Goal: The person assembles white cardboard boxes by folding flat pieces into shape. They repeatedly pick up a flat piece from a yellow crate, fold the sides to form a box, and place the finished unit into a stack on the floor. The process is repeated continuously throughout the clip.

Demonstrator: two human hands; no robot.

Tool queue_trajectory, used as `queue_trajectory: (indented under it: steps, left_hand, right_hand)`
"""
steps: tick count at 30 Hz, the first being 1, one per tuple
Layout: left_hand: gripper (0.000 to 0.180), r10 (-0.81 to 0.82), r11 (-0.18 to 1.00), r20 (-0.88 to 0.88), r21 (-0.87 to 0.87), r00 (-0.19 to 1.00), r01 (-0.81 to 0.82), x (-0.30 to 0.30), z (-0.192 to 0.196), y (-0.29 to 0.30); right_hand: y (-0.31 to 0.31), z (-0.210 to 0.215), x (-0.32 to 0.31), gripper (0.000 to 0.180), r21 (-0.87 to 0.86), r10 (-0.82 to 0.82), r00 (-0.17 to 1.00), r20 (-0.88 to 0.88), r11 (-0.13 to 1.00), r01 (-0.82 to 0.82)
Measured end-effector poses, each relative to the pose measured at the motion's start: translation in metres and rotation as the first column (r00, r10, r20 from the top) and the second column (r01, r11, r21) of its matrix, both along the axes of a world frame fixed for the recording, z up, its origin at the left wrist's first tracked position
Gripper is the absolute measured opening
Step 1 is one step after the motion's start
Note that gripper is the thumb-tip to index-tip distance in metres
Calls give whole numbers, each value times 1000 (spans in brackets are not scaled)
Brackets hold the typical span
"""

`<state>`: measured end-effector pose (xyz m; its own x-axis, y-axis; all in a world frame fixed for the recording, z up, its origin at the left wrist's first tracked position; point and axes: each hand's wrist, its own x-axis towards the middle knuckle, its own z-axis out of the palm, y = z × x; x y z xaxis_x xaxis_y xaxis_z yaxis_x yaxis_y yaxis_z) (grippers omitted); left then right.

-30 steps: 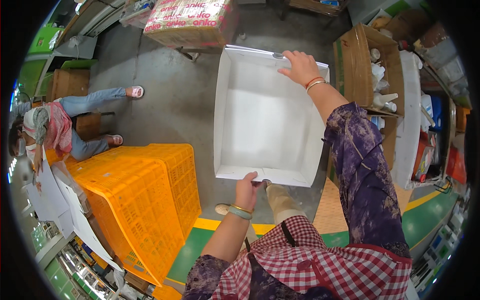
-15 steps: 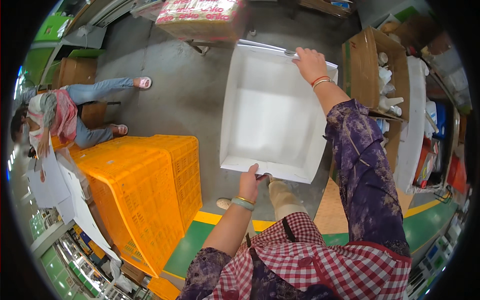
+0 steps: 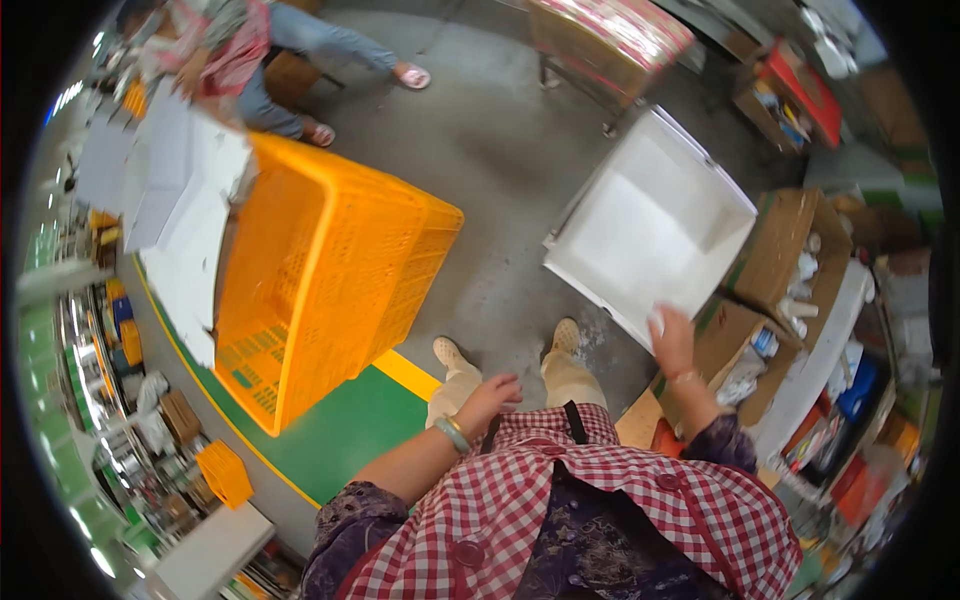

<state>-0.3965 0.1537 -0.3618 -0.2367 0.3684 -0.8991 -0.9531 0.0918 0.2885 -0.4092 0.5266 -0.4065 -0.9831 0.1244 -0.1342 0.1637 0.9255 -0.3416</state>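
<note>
White foam tray (image 3: 650, 225) is hanging tilted over the concrete floor (image 3: 490, 170), its near edge pinched in our right hand (image 3: 672, 340) and its far corner pointing toward the table with the patterned cover (image 3: 610, 40). We are holding it with that one hand only; our left hand (image 3: 490, 395) is hovering loosely open, carrying nothing, near our waist above our shoes. The tray is hanging just beside the open cardboard boxes (image 3: 780, 270) on our right, which are holding small white items. We are judging that we are in the middle of carrying the tray. Any setting down is calling for a level grip and a steady swing, since a single pinch on thin foam could let it twist. To our left, an orange plastic crate (image 3: 320, 280) is sitting on the floor, and another person (image 3: 250, 50) is sitting beyond it.
</note>
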Motion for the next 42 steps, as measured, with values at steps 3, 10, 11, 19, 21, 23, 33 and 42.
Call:
queue_trajectory:
  steps: [3,10,11,19,21,23,33,42]
  left_hand:
    - [50,91,994,-32,-52,995,-93,12,25,-55]
    - [28,287,692,-851,-133,439,-709,-25,69,-230]
    - [28,263,544,-916,-117,302,-831,-32,73,-266]
    - [32,763,-52,-633,136,-127,-989,-54,34,-515]
    - [29,958,36,-288,153,-10,-987,-63,46,-516]
    - [28,969,-12,-238,242,-71,-970,-75,63,-510]
    - [15,947,-83,-243,450,-211,-889,3,155,-487]
    - [16,874,-138,-396,357,-283,-924,62,204,-399]
  right_hand:
    - [-59,7,49,25,-188,73,975,210,982,-33]
    - [-234,58,-33,24,-471,268,953,139,865,-174]
    - [-262,64,-58,23,-524,253,967,30,828,-200]
    - [-501,107,-215,24,-529,282,918,-279,753,-392]
    - [-544,111,-223,24,-493,373,884,-281,735,-466]
    - [-583,115,-210,24,-507,471,835,-284,666,-548]
    - [-516,109,-266,32,-537,223,932,-287,768,-349]
    - [-501,106,-309,62,-921,141,990,15,387,-42]
